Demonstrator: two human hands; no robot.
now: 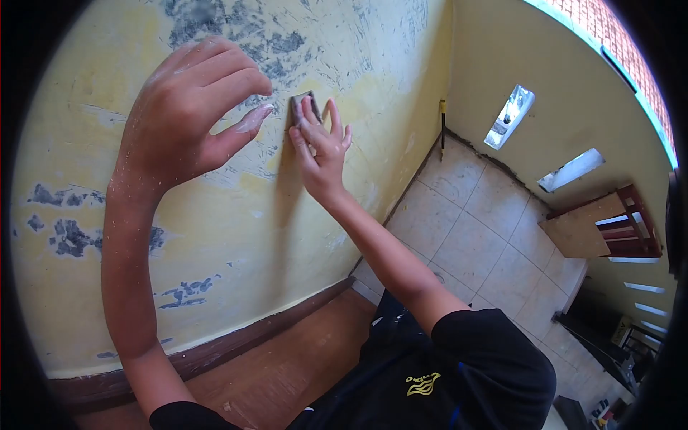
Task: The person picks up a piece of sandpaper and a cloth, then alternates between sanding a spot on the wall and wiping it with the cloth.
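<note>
Head view: a small dark pad (296,109) is lying against the yellow wall (236,244), at 11 o'clock from the centre of the view.
Right hand: the right hand (326,152) is grasping the pad, its fingers pressing over the face while the thumb is resting by the lower edge; the outer fingers are spreading away towards 1 o'clock.
Left hand: the left hand (197,107) is hanging at 9 o'clock from the pad, holding nothing, fingers loosely bending and the thumb standing apart; whitish dust is coating the thumb tip.
Dark patches: bare grey blotches (287,43) are showing through the paint at 11 o'clock, and others (72,238) are dotting the wall at 9.
Skirting: a brown strip (251,328) is running along the wall's foot between 7 and 8 o'clock.
Corner: a yellow-and-black stick (443,118) is standing between 1 and 2 o'clock.
Far wall: a slot (510,117) is letting light through at 2 o'clock.
Boards: brown and red panels (584,228) are leaning at 3 o'clock, above pale floor tiles (466,233).
Shirt: dark cloth (487,369) is filling 5 o'clock.
</note>
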